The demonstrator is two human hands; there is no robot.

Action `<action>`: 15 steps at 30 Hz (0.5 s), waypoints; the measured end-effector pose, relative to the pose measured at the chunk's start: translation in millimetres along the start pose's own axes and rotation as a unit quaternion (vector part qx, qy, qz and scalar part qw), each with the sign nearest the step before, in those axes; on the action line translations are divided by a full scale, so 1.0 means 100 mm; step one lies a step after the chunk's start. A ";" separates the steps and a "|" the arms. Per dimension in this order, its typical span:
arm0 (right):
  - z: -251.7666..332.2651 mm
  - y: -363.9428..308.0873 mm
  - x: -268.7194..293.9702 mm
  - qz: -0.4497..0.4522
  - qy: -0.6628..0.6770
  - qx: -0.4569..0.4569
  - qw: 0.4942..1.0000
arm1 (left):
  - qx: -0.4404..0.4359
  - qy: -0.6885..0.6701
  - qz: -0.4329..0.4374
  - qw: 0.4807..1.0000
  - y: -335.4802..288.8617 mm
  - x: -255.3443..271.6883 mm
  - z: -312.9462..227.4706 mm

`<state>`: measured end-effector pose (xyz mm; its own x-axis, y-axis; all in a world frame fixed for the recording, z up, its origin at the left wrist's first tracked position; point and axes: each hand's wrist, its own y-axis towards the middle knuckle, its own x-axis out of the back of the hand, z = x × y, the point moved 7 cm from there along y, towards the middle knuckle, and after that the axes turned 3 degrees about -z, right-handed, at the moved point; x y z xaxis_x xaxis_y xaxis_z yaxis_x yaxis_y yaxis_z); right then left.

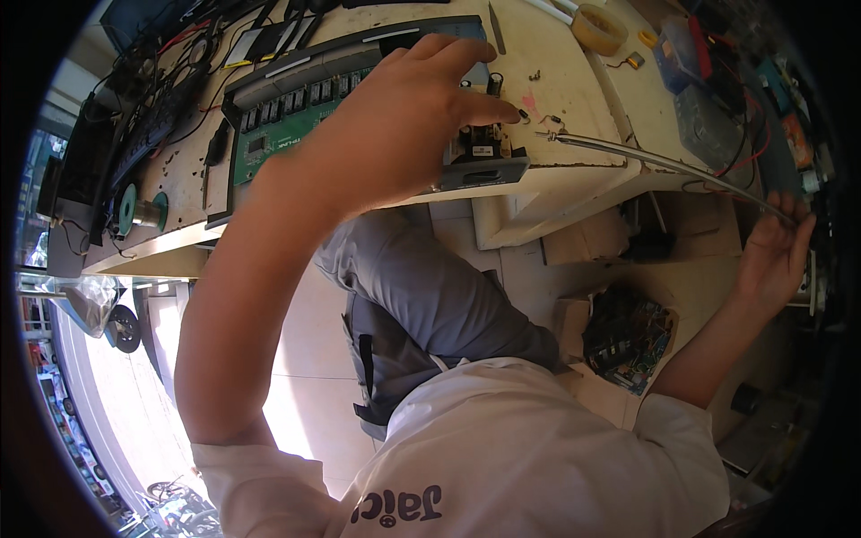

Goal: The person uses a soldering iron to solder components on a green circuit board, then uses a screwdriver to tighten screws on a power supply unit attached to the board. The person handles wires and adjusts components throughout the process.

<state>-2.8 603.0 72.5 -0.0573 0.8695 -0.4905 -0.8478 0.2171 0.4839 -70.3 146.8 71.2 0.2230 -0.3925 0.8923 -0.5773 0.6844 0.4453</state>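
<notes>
On the bench (567, 82), the left hand (399, 134) spreads over an open case (502, 170) with a green circuit board (289, 131), thumb and fingers apart. At right, the right hand (773, 249) holds a long metal tool (664, 160), its tip near the case's right side. A spool (143, 213) (green-flanged) stands left; a tape roll (599, 31) lies far right.

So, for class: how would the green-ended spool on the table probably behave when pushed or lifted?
The spool would likely roll, as it seems to rest on its round rims. It could fall, lying near the edge of the table. It may feel heavy for its size, being apparently wound with silvery wire.
</notes>
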 end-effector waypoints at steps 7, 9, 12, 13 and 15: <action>0.12 -0.05 0.11 -0.037 -0.023 0.025 0.999 | 0.068 -0.103 0.206 0.971 0.17 -0.20 0.19; 0.13 -0.06 0.14 -0.044 -0.038 0.033 0.998 | 0.083 -0.130 0.235 0.960 0.20 -0.23 0.21; 0.13 -0.05 0.16 -0.034 -0.033 0.024 0.999 | 0.070 -0.131 0.227 0.963 0.21 -0.22 0.25; 0.14 -0.05 0.17 -0.031 -0.032 0.027 0.999 | 0.074 -0.130 0.230 0.962 0.21 -0.20 0.26; 0.15 -0.04 0.19 -0.029 -0.036 0.029 0.999 | 0.083 -0.125 0.230 0.962 0.21 -0.19 0.26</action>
<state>7.4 625.2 71.9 0.0309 0.8835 -0.4673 -0.8170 0.2917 0.4975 -107.0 153.0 62.3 -0.2698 -0.2207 0.9373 -0.6916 0.7217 -0.0292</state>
